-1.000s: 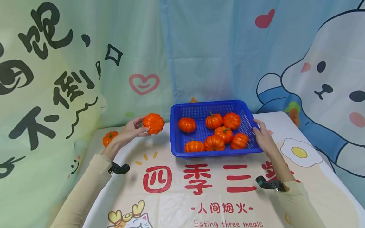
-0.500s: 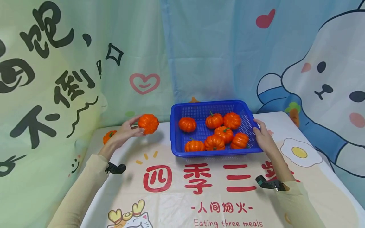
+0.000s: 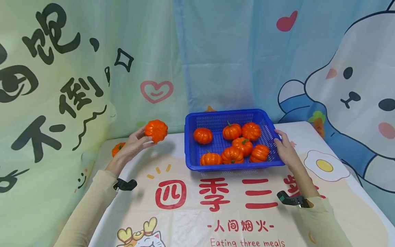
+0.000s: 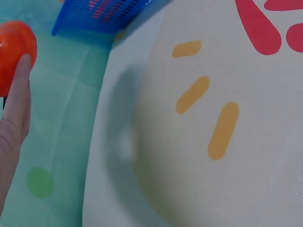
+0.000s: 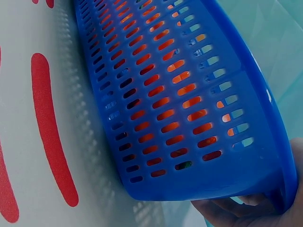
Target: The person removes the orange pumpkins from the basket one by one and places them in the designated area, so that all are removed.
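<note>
Held up above the table's far left part, a small orange pumpkin [image 3: 156, 130] is gripped between the thumb and fingers of my left hand [image 3: 134, 146]. The left wrist view shows part of this pumpkin [image 4: 16, 52] at its left edge. My right hand [image 3: 286, 148] grips the right rim of a blue plastic basket [image 3: 234, 167], fingers under the edge in the right wrist view. Several orange pumpkins [image 3: 232, 155] lie inside the basket, most toward its right and front. One more pumpkin [image 3: 118, 149] rests on the table behind my left wrist, partly hidden.
The table [image 3: 185, 219] has a printed cloth with red characters and a fried egg picture. A printed curtain [image 3: 216, 68] hangs right behind the basket and along the left side. Dark bands with small devices [image 3: 126, 184] sit on both wrists.
My left hand has moved left, away from the basket, carrying the pumpkin, which is also slightly higher. The right hand and the basket have stayed in place.
</note>
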Tool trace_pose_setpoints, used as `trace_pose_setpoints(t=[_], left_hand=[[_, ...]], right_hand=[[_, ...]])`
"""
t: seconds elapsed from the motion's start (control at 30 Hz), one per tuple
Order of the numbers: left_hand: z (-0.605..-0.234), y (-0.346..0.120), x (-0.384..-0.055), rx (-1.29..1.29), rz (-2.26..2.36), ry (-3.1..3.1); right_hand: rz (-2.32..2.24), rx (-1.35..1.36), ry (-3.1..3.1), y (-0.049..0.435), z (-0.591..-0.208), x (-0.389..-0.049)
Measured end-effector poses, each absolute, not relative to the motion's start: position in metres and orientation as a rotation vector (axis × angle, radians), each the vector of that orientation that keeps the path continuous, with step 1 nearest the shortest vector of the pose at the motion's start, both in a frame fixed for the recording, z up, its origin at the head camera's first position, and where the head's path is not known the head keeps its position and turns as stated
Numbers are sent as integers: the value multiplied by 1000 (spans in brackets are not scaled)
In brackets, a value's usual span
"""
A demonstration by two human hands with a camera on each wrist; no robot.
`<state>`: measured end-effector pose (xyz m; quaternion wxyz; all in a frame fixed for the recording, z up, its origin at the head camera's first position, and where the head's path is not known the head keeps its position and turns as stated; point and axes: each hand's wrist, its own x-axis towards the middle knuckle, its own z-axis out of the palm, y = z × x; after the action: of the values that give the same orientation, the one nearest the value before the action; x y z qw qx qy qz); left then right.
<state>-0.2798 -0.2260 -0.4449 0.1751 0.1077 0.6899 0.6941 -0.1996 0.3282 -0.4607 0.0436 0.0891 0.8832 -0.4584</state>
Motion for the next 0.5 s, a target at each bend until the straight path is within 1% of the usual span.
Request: trace_pose_setpoints(t=[0.3, 0.5], left_hand=[[-448, -230, -281, 306, 1998, 1884], [-449, -235, -280, 246, 1923, 2055]], right_hand=[[-1402, 265, 2699, 329, -461, -200], [-1401, 265, 2703, 329, -461, -200]])
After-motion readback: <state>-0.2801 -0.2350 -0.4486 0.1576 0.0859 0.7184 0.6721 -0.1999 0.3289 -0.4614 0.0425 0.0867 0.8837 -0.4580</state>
